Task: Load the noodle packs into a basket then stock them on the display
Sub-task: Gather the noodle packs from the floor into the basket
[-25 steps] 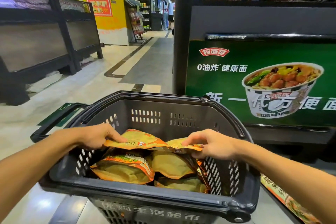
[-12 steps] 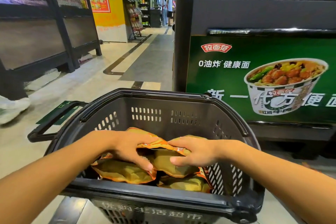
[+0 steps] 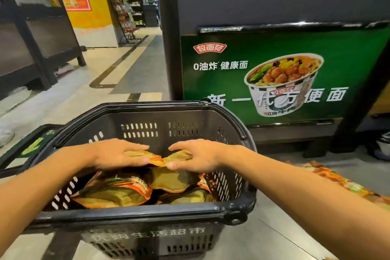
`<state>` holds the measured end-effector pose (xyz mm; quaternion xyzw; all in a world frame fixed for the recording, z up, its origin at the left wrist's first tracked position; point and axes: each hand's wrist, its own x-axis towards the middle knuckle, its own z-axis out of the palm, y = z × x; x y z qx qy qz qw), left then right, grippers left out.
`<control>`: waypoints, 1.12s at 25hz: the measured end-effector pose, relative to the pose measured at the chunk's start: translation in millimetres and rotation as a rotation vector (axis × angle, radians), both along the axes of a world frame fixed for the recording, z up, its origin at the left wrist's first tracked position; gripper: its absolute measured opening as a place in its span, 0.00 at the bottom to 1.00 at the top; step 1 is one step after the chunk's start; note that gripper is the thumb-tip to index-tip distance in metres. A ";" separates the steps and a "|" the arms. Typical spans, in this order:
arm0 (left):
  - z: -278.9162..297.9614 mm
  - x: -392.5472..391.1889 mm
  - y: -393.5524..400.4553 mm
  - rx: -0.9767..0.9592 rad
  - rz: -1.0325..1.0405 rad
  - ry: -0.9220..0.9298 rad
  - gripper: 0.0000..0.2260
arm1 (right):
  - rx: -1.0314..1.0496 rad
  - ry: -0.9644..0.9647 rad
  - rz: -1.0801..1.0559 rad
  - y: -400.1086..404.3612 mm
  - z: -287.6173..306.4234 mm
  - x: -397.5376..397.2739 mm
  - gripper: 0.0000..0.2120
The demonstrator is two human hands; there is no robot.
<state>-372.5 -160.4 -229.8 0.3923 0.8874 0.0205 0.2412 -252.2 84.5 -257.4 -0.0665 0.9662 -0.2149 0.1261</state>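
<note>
A dark grey plastic basket (image 3: 147, 214) stands in front of me with several orange and olive noodle packs (image 3: 118, 193) lying inside. My left hand (image 3: 115, 154) and my right hand (image 3: 197, 156) each hold one end of a noodle pack (image 3: 160, 159), thumb under and fingers over, just above the pile. The pack is lifted clear of the ones below. The display (image 3: 280, 74) with its green noodle poster stands directly behind the basket, and more packs show blurred behind its wire mesh at the top.
A noodle pack (image 3: 337, 181) lies on the floor to the right of the basket. The basket's folded handle (image 3: 25, 150) sticks out at the left. A dark shelving unit (image 3: 35, 48) lines the left side, with an aisle running back between it and the display.
Both hands pressed down into the basket on the packs half a second ago; now they have risen with one pack held between them. The view has shifted closer to the display.
</note>
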 end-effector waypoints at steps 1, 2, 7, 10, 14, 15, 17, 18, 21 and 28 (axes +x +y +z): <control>5.6 1.8 10.0 -0.010 0.033 0.073 0.56 | 0.054 0.066 -0.034 0.1 7.5 4.8 0.34; 13.0 4.6 21.0 -0.016 0.058 0.163 0.58 | 0.120 0.134 -0.068 2.6 14.0 8.3 0.33; 52.9 29.7 87.8 0.069 0.072 0.496 0.53 | 0.332 0.306 -0.293 54.6 68.6 54.7 0.32; 75.1 63.7 152.1 0.162 0.026 0.556 0.50 | 0.384 0.371 -0.472 115.6 92.9 111.1 0.33; 78.7 132.5 245.1 0.254 -0.123 0.655 0.39 | 0.372 0.381 -0.755 191.5 91.9 202.7 0.31; 73.8 155.9 268.7 0.265 -0.174 0.646 0.37 | 0.381 0.355 -0.822 207.4 84.7 230.4 0.31; 57.5 204.4 309.7 0.260 -0.266 0.609 0.34 | 0.397 0.278 -0.939 234.7 61.4 285.4 0.31; 45.3 226.4 327.8 0.247 -0.320 0.593 0.34 | 0.407 0.236 -0.990 246.0 46.1 313.5 0.31; -6.3 279.3 372.9 0.202 -0.453 0.523 0.33 | 0.414 0.131 -1.115 271.1 -3.9 388.9 0.32; -142.8 378.6 467.9 0.112 -0.672 0.310 0.31 | 0.357 -0.115 -1.255 288.9 -124.2 533.7 0.32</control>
